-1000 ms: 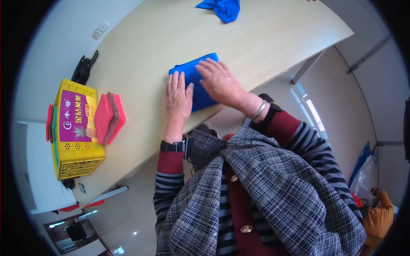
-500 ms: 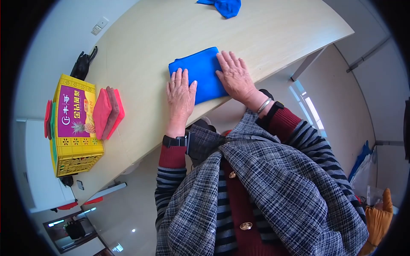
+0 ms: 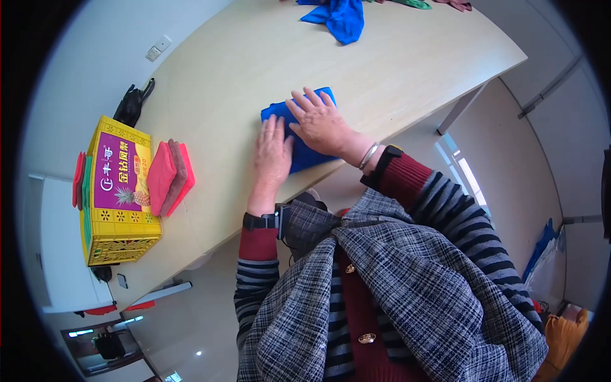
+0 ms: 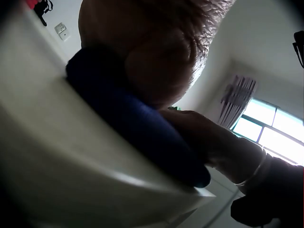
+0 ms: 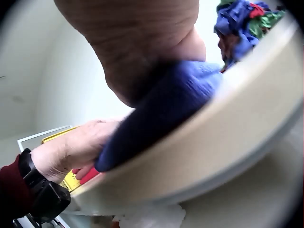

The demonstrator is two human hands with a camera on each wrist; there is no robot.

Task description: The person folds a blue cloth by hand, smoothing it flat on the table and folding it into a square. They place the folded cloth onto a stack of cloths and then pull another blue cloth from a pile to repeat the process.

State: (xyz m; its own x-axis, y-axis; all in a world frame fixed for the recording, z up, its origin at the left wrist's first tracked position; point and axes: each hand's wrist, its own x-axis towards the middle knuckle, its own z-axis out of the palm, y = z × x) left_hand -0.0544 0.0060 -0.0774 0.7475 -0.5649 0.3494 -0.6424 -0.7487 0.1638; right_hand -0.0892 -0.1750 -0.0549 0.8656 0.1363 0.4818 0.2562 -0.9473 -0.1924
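Observation:
A folded blue cloth (image 3: 304, 160) lies near the front edge of the table. My left hand (image 3: 272, 153) rests on its left side with the fingers straight. Across its upper middle, my right hand (image 3: 320, 128) lies flat with fingers extended, covering much of the cloth. In the left wrist view the cloth (image 4: 137, 124) appears as a thick folded pad under the left hand. From the right wrist view, the cloth (image 5: 152, 116) sits beneath the right palm, and the left hand (image 5: 78, 145) touches its far end.
To the left stands a yellow box (image 3: 124, 219), with folded pink and brown cloths (image 3: 167, 178) leaning beside it. A loose blue cloth (image 3: 345, 22) lies at the far side, near a tangled heap of coloured cloths (image 5: 240, 28). A black object (image 3: 132, 105) sits behind the box.
My right hand went down to the cloth's right edge, then moved left over its middle. The left hand stays on the left side. More of the far cloths show now.

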